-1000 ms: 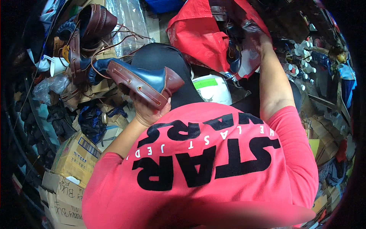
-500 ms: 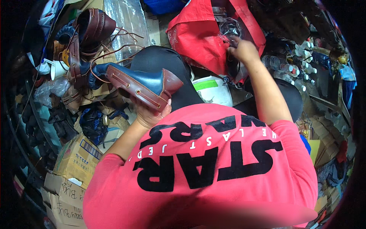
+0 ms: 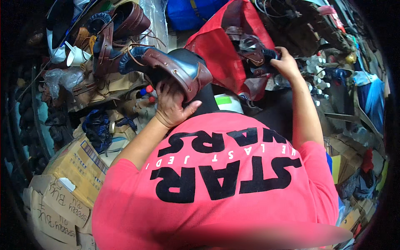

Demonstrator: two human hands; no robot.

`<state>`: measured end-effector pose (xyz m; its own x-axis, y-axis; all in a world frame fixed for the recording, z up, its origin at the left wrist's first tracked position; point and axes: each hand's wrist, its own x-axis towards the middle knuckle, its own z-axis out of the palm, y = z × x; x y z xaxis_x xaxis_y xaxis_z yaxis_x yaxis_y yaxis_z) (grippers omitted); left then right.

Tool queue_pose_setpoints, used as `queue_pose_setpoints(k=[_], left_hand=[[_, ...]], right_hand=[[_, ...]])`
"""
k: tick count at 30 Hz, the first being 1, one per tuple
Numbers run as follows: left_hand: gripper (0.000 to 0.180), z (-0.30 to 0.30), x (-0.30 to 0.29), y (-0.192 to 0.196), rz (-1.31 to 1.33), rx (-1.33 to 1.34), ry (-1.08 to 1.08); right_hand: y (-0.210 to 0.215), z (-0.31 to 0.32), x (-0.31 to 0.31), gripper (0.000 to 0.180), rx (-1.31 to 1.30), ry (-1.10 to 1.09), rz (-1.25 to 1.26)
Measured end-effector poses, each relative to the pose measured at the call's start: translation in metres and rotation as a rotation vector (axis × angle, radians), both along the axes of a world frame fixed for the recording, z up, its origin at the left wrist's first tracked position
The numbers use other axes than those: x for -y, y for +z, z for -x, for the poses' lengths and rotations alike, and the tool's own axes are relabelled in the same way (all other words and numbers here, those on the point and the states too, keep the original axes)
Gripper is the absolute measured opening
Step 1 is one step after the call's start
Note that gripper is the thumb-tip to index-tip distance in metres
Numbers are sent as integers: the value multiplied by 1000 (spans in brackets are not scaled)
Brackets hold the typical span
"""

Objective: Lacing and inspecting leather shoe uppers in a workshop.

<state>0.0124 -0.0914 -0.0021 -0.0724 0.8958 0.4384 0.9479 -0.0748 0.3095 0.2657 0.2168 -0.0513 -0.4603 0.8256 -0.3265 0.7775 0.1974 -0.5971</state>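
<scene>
At ten o'clock the left hand (image 3: 174, 103) is loosely open, thumb spread, fingers partly behind the brown-and-blue upper (image 3: 183, 71) at eleven. A narrow gap parts it from the red bag (image 3: 223, 62) at one, whose mouth gapes toward the right hand (image 3: 280, 59) at two, pinching a second upper's (image 3: 258, 58) dark rim. Half a second ago, the left thumb pressed the heel and the right fingers touched clear plastic (image 3: 250, 43). Cartons (image 3: 77, 171) crowd eight, a white cup (image 3: 78, 56) ten; bottles (image 3: 316, 68) hem in two.

A glossy brown-and-blue leather shoe upper (image 3: 181, 73) slants against the left hand (image 3: 173, 104), gathered end leftward; another brownish upper (image 3: 254, 57) sits in the open red bag (image 3: 218, 54).
</scene>
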Motion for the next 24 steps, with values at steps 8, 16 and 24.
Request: queue_pose_setpoints(k=[8,16,24], left_hand=[[26,3,-25,60,201,49,-266],[26,-18,-18,71,368,-10,-392],[37,-18,-17,59,273,163,-348]], right_hand=[[74,-69,12,35,-1305,-469,684],[42,-41,34,44,-2008,27,1197],[65,-46,38,51,-1913,146,1109]])
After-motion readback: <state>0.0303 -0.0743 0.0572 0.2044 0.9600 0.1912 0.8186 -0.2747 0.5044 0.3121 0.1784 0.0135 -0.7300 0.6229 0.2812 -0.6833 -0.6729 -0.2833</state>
